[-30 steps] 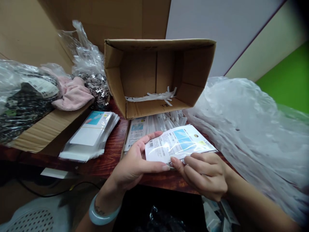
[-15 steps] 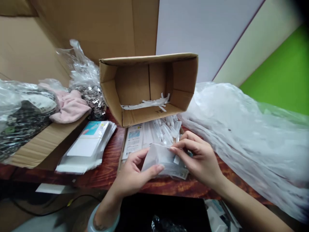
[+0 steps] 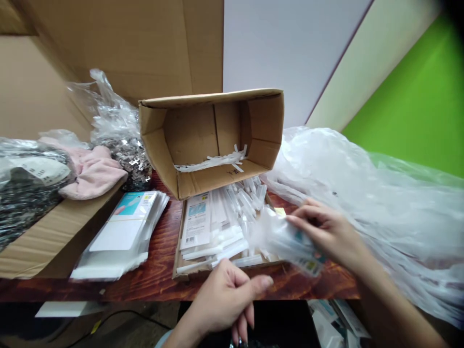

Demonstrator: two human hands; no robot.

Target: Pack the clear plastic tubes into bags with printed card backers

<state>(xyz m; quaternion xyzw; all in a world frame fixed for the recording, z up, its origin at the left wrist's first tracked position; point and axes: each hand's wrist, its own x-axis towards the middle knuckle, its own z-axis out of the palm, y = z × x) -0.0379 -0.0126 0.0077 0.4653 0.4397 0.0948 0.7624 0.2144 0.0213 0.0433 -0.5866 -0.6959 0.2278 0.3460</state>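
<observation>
My right hand (image 3: pixel 329 232) pinches a clear plastic packet (image 3: pixel 293 244) by its upper edge; a teal and white printed card shows inside, smeared by motion. My left hand (image 3: pixel 228 299) is in front of the table edge, thumb stretched out and fingers hanging down apart. Just below its fingertips something dark and shiny (image 3: pixel 239 343) shows at the picture's bottom edge. Between the hands and the upright box lies a shallow cardboard tray (image 3: pixel 177 270) with many clear plastic tubes (image 3: pixel 248 200) and white strips. A printed card (image 3: pixel 196 222) lies at the tray's left side.
An open cardboard box (image 3: pixel 212 99) lies on its side behind the tray, white strips inside. Left are a stack of packaged cards (image 3: pixel 116 234), a pink cloth (image 3: pixel 96 174) and bags of small metal parts (image 3: pixel 134 162). A big translucent plastic bag (image 3: pixel 362 193) fills the right.
My left hand has let go of the packet and dropped toward me, below the table edge. My right hand has carried the packet to the right. The view has shifted slightly.
</observation>
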